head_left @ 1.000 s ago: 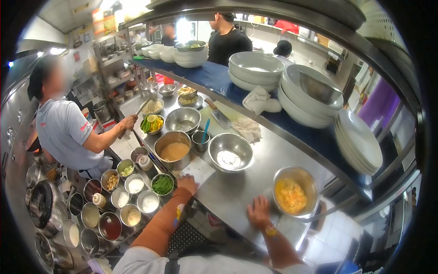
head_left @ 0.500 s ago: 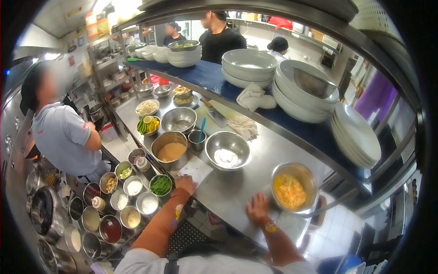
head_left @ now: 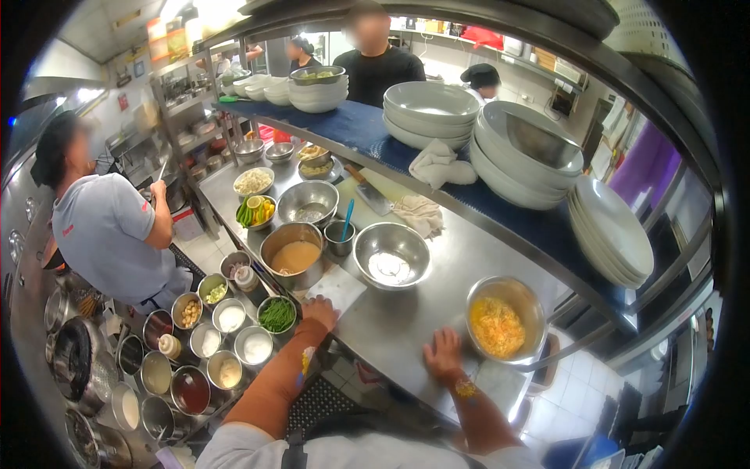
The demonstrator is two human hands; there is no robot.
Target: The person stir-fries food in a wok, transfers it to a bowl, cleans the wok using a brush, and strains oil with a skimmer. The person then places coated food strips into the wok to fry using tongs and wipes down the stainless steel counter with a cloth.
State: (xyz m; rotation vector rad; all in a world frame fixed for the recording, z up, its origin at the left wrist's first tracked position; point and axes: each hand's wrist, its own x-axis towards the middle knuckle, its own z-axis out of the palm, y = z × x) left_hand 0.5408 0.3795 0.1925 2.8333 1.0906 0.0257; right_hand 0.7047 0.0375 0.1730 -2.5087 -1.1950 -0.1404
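Observation:
My left hand [head_left: 319,313] rests on the steel counter's front edge beside a white board [head_left: 336,294], below a pot of tan sauce [head_left: 292,257] and right of a container of chopped greens [head_left: 276,314]. Its fingers lie flat. My right hand [head_left: 443,352] lies on the counter [head_left: 391,336] with fingers apart, holding nothing. To its right stands a steel bowl of orange and yellow food [head_left: 498,327]. An empty-looking steel bowl [head_left: 391,255] sits between and beyond my hands.
White bowls [head_left: 431,113] and plates [head_left: 609,234] stand on the raised shelf. Sauce and ingredient containers [head_left: 192,389] crowd the lower left. A knife [head_left: 373,197] lies on a green board. A co-worker [head_left: 117,227] stands at left; another person [head_left: 383,74] is behind the shelf.
The co-worker at left has raised a hand, now with a thin object in it. The person behind the shelf has turned toward the counter. My hands have stayed in place.

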